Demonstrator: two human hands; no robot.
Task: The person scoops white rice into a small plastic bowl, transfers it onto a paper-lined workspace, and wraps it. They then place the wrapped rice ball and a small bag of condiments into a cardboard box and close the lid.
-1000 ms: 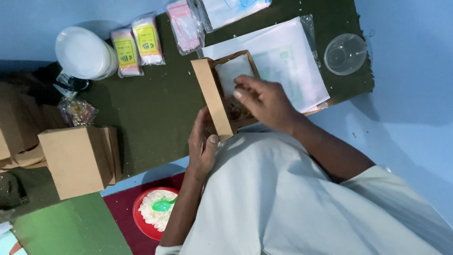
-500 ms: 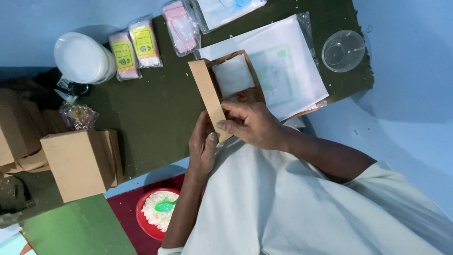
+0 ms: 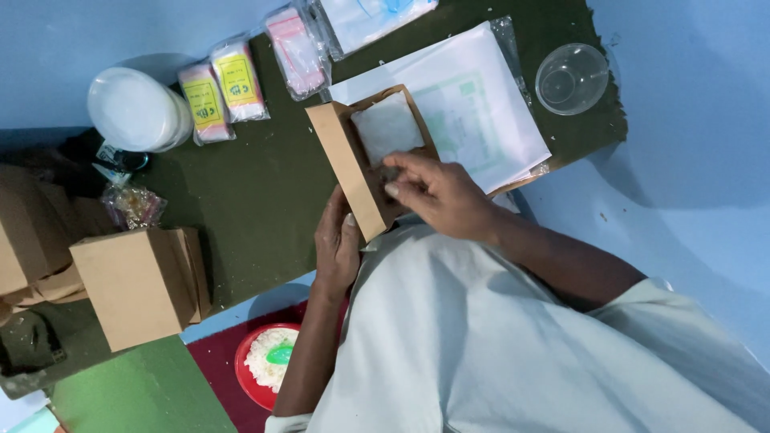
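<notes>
Head view shows the open brown cardboard box (image 3: 365, 164) at the upper middle of the frame, over the dark green table (image 3: 257, 200). Left hand (image 3: 337, 244) is clamped on its near corner from below, so the box stays tilted and steady. Right hand (image 3: 437, 192) reaches into the box with fingers together, pressing on the white packet (image 3: 387, 127) inside, probably to seat it flat. More closed brown boxes (image 3: 132, 285) wait at the left of the frame.
</notes>
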